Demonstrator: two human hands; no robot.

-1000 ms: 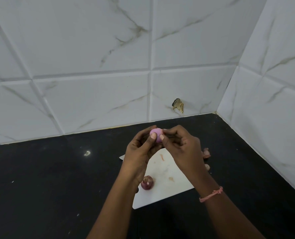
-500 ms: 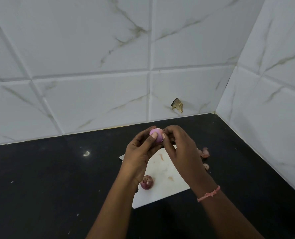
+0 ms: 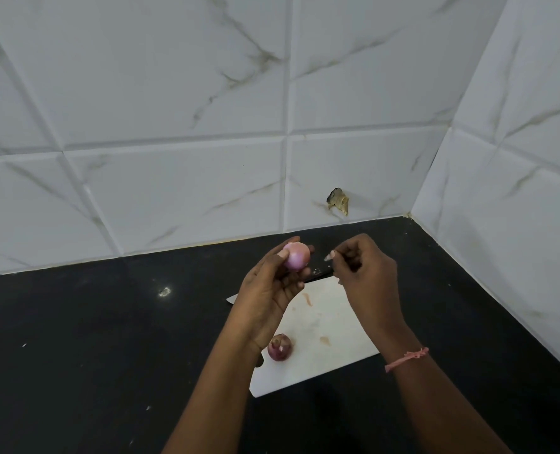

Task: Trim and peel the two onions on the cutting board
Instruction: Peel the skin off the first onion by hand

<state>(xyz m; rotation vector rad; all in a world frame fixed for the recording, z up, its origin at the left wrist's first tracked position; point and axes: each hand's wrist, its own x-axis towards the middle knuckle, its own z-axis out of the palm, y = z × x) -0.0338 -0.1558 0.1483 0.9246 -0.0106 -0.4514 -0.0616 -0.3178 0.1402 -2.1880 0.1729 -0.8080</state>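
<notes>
Item one: peeled onion (image 3: 296, 256), pale pink and glossy, held up above the far edge of the cutting board (image 3: 332, 326). My left hand (image 3: 272, 290) has it, fingers and thumb curled round its lower half, the top left bare.

Item two: my right hand (image 3: 362, 273), just beside the peeled onion but apart from it. The fingers are curled in, thumb and forefinger tip pressed together (something small and pale may be pinched there; too small for me to tell). A pink thread bracelet (image 3: 407, 358) sits on that wrist.

Item three: second onion (image 3: 280, 347), darker, with reddish-purple skin on it, lying on the near left part of the cutting board, partly behind my left wrist.

Item four: the cutting board itself, white, set at an angle on the black countertop (image 3: 92, 339), with a few faint orange-pink smears on its surface.

Item five: a dark object (image 3: 317, 271) at the board's far edge, between my two hands, mostly hidden; I cannot say what it is.

Item six: white marble-pattern wall tiles (image 3: 173, 109) behind and to the right, one with a chipped brownish hole (image 3: 338, 200) low down near the corner.
</notes>
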